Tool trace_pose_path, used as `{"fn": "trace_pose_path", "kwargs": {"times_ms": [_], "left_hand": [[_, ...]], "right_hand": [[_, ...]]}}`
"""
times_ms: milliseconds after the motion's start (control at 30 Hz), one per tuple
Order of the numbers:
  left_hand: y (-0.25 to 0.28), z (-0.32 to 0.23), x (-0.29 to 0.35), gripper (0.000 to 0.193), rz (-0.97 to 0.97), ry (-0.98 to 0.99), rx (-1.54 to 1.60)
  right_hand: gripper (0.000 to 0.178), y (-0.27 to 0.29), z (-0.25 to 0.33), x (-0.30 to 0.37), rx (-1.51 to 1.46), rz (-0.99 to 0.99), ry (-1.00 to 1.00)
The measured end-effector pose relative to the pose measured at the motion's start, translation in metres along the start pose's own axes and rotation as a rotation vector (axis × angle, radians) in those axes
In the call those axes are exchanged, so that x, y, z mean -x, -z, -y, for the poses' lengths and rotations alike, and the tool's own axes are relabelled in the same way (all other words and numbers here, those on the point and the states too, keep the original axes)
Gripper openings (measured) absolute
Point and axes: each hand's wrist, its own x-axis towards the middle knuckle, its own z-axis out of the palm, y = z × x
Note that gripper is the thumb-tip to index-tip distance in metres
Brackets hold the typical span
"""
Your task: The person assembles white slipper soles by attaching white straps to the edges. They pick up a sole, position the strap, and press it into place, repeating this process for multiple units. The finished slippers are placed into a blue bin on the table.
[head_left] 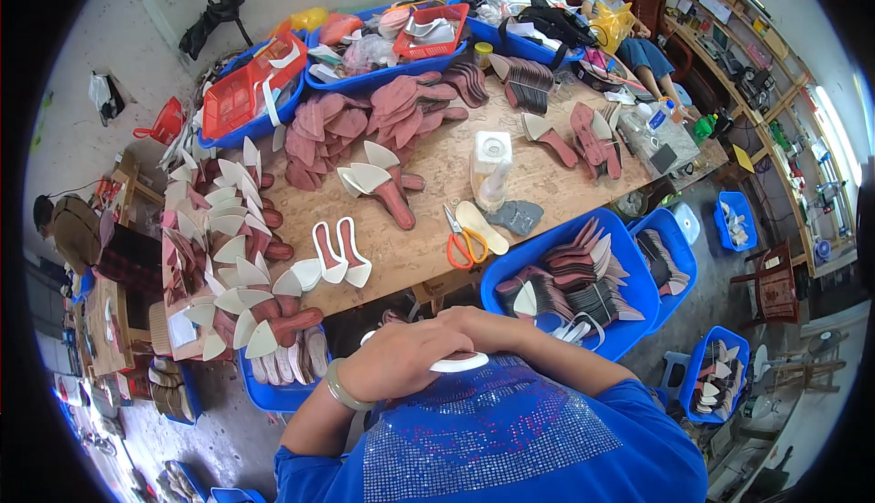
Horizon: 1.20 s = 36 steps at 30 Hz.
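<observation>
My left hand (pixel 396 357), with a pale bangle on its wrist, is closed around a white-edged insole (pixel 460 363) held close to my blue shirt. One white end with a dark red inner face shows past the fingers; the middle is hidden. My right hand (pixel 460 323) meets the left from the other side, its fingers mostly hidden behind it. Ahead on the table lie two dark red insoles with white rims (pixel 351 257), orange-handled scissors (pixel 465 246) and a cream insole piece (pixel 481 227). A clear bottle (pixel 492 189) stands behind them.
The wooden table (pixel 401 261) carries stacked red insoles (pixel 328 129) and, at left, rows with cream toe pieces (pixel 241 271). Blue bins (pixel 629 334) full of insoles stand at right and below. Loaded blue tubs (pixel 387 75) line the back. A person (pixel 620 25) sits far right; another stands left.
</observation>
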Motion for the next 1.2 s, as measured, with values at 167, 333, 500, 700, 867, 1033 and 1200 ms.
{"fn": "trace_pose_path", "kwargs": {"times_ms": [167, 333, 500, 700, 867, 1033, 1200], "left_hand": [[0.005, 0.002, 0.0, 0.028, 0.001, 0.043, -0.058], [0.003, 0.009, 0.005, 0.028, -0.004, 0.069, -0.067], [0.011, 0.008, 0.003, 0.028, -0.004, 0.092, -0.064], [0.01, 0.009, 0.0, 0.029, -0.014, 0.076, -0.051], [0.012, 0.012, -0.001, 0.029, -0.013, 0.064, -0.068], [0.02, 0.014, 0.0, 0.03, -0.004, 0.059, -0.043], [0.02, 0.016, 0.001, 0.03, -0.009, 0.062, -0.059]], "right_hand": [[0.014, 0.004, -0.027, -0.003, 0.047, -0.068, 0.066], [0.012, 0.002, -0.028, -0.003, 0.059, -0.057, 0.042], [0.014, 0.001, -0.022, 0.004, -0.322, -0.168, -0.333], [0.017, -0.001, -0.026, -0.002, -0.196, -0.144, -0.187], [0.018, -0.007, -0.033, -0.005, -0.089, -0.144, -0.101], [0.016, -0.012, -0.035, -0.006, -0.48, -0.283, -0.389], [0.014, -0.008, -0.03, -0.012, -0.265, -0.195, -0.21]]}}
